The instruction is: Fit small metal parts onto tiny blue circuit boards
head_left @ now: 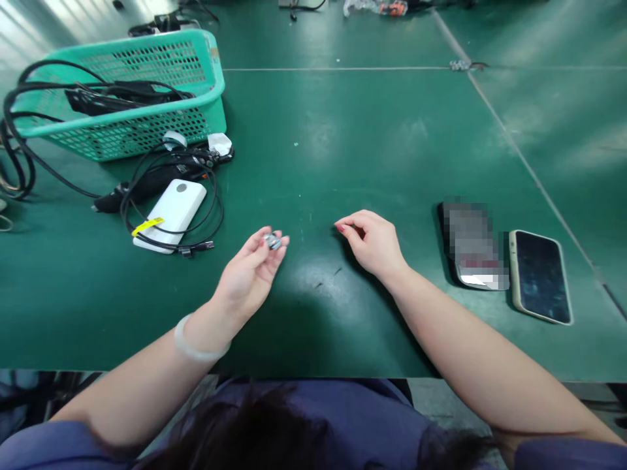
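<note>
A small shiny silvery metal piece sits between the thumb and fingers of my left hand, which is closed on it with the palm turned up. The fingers cover part of the piece, so its exact kind does not show. My right hand rests low at the green table, to the right of the left hand. Its thumb and index finger are pinched together, and whatever lies between the tips, if anything, is too small or hidden to make out. Dark marks show on the table between my hands.
Left of my hands lie a white power bank and a looped black cable. Behind them stands a green plastic basket holding black cables. Two phones, one dark and one light-cased, lie to the right on the green table.
</note>
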A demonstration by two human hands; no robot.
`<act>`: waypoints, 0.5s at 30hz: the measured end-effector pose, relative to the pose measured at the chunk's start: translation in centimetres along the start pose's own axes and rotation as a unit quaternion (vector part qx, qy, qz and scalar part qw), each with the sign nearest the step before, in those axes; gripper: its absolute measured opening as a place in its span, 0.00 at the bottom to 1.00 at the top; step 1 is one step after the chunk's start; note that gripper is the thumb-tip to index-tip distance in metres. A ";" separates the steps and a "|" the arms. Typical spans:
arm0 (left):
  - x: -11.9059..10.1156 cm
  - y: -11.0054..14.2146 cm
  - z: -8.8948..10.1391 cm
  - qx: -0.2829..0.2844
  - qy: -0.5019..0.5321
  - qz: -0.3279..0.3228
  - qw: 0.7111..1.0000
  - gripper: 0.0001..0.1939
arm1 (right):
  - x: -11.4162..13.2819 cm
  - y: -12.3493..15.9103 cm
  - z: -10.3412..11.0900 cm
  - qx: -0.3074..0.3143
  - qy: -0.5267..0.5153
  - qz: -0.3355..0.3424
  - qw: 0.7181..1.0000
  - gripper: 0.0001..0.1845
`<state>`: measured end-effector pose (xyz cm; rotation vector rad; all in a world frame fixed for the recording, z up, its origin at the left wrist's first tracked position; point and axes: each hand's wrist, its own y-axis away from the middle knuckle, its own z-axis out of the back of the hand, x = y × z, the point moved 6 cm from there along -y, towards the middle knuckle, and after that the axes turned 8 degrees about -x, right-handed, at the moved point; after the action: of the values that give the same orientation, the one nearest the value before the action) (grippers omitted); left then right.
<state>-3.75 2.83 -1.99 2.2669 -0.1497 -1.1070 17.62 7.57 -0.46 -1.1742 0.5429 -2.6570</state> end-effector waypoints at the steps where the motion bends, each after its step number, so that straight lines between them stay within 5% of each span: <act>1: -0.6 0.4 1.3 -0.029 0.004 -0.007 1.000 0.10 | 0.1 0.0 -0.1 0.005 -0.003 0.001 1.000 0.08; 7: -5.4 3.3 9.7 -0.207 -0.091 -0.104 0.969 0.10 | -0.1 0.1 -0.3 0.017 -0.008 -0.003 1.000 0.08; 11: -8.1 4.4 13.1 -0.229 -0.227 -0.172 0.931 0.08 | 0.0 0.1 -0.3 0.019 0.000 -0.004 1.000 0.08; 13: -9.1 4.8 14.2 -0.251 -0.349 -0.197 0.881 0.10 | 0.0 0.1 -0.3 0.018 0.002 -0.003 1.000 0.09; 15: -10.1 5.1 14.5 -0.269 -0.481 -0.241 0.799 0.11 | 0.0 0.1 -0.3 0.018 0.000 -0.002 1.000 0.09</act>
<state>-20.28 -4.59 0.99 1.0766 0.3314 -2.1653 17.39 7.53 -0.72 -1.1656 0.4919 -2.6581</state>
